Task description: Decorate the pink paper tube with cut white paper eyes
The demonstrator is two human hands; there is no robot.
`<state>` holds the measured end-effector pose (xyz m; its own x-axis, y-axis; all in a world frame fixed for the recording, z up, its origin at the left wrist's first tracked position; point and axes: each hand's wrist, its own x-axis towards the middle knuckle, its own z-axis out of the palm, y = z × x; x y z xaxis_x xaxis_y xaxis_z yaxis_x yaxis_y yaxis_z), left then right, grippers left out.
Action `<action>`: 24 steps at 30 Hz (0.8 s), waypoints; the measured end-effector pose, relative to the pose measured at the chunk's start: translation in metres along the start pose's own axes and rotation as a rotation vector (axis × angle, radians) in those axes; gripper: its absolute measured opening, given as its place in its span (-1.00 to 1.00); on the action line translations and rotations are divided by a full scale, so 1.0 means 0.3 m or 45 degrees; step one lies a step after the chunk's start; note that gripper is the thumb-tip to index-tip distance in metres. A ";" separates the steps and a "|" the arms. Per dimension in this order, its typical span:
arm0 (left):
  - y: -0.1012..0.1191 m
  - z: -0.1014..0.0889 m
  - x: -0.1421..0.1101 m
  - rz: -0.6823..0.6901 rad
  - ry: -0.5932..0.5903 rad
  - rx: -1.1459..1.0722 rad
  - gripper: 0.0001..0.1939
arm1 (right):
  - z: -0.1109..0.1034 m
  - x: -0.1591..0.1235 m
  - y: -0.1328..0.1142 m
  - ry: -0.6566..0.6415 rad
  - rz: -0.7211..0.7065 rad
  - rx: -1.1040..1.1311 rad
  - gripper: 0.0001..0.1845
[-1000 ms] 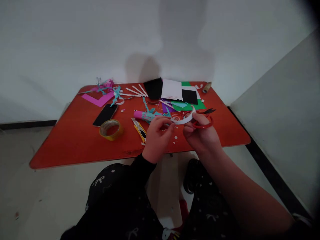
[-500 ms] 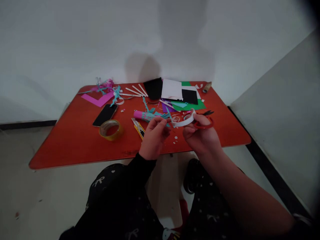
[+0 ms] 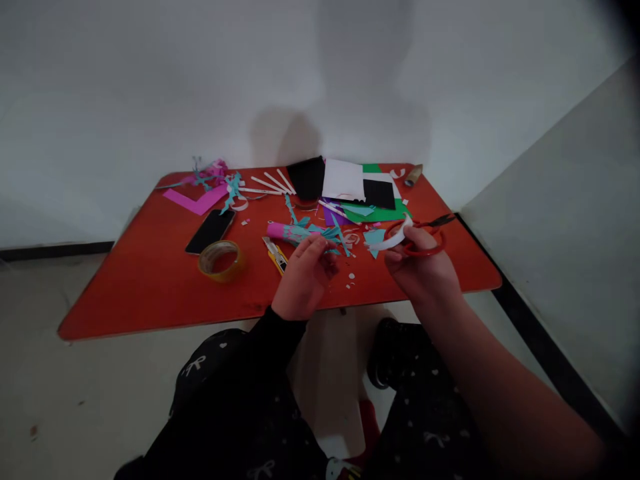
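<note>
R hand [image 3: 421,268] shifted right | scissors [image 3: 419,254], paper strip [image 3: 393,240] | L hand [image 3: 305,280] by tube [image 3: 283,231]

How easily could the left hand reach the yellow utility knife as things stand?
Probably easily: the left hand sits just beside the yellow utility knife, and nothing appears to lie between them on the red table.

Nothing legible can be read; any marks on the yellow utility knife [image 3: 276,256] or the tape roll [image 3: 221,261] are too small and blurred to tell.
</note>
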<state>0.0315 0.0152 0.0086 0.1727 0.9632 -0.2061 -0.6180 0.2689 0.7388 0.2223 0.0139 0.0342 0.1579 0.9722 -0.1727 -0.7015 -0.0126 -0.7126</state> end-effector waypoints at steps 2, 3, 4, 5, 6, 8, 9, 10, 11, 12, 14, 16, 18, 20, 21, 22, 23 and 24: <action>-0.004 -0.001 0.001 0.030 -0.010 0.042 -0.66 | -0.012 -0.002 -0.005 0.019 0.010 -0.008 -0.76; -0.007 -0.001 0.002 0.044 -0.015 0.076 -0.66 | -0.018 -0.003 -0.008 0.028 0.015 -0.008 -0.76; -0.011 0.000 0.002 0.056 -0.024 0.123 -0.67 | -0.025 -0.003 -0.010 0.034 0.022 -0.002 -0.76; -0.016 0.002 0.002 0.064 -0.035 0.177 -0.68 | -0.031 -0.003 -0.012 0.038 0.029 0.008 -0.76; -0.021 0.004 0.002 0.075 -0.045 0.232 -0.70 | -0.038 -0.001 -0.014 0.040 0.041 0.021 -0.76; -0.029 0.011 0.002 0.086 -0.064 0.319 -0.72 | -0.051 0.003 -0.018 0.036 0.061 0.048 -0.77; -0.032 0.015 0.002 0.076 -0.074 0.339 -0.73 | -0.056 0.006 -0.020 0.030 0.065 0.056 -0.77; -0.034 0.019 0.002 0.063 -0.082 0.339 -0.74 | -0.061 0.009 -0.022 0.024 0.067 0.059 -0.77; -0.036 0.024 0.003 0.049 -0.089 0.332 -0.75 | -0.064 0.011 -0.025 0.017 0.069 0.059 -0.77; -0.037 0.027 0.003 0.039 -0.095 0.326 -0.76 | -0.067 0.013 -0.027 0.011 0.070 0.060 -0.77; -0.040 0.032 0.003 0.029 -0.104 0.326 -0.76 | -0.068 0.014 -0.033 0.001 0.079 0.069 -0.78; -0.043 0.032 0.002 0.031 -0.111 0.326 -0.76 | -0.065 0.013 -0.037 0.000 0.088 0.090 -0.78; -0.044 0.030 0.000 0.024 -0.119 0.326 -0.74 | -0.062 0.011 -0.039 0.004 0.094 0.113 -0.79; -0.043 0.027 -0.002 0.018 -0.126 0.342 -0.72 | -0.058 0.008 -0.038 0.003 0.099 0.125 -0.80; -0.041 0.025 -0.003 0.016 -0.131 0.356 -0.71 | -0.056 0.008 -0.038 -0.002 0.104 0.127 -0.80; -0.039 0.023 -0.004 0.019 -0.138 0.375 -0.70 | -0.054 0.008 -0.037 -0.009 0.111 0.129 -0.80; -0.037 0.020 -0.005 0.031 -0.147 0.396 -0.70 | -0.052 0.008 -0.035 -0.012 0.118 0.132 -0.79; -0.034 0.018 -0.006 0.050 -0.155 0.417 -0.69 | -0.049 0.008 -0.034 -0.012 0.126 0.138 -0.79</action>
<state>0.0417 0.0108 0.0048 0.2562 0.9603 -0.1103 -0.3507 0.1987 0.9151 0.2401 0.0130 0.0310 0.0780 0.9696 -0.2320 -0.7844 -0.0839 -0.6146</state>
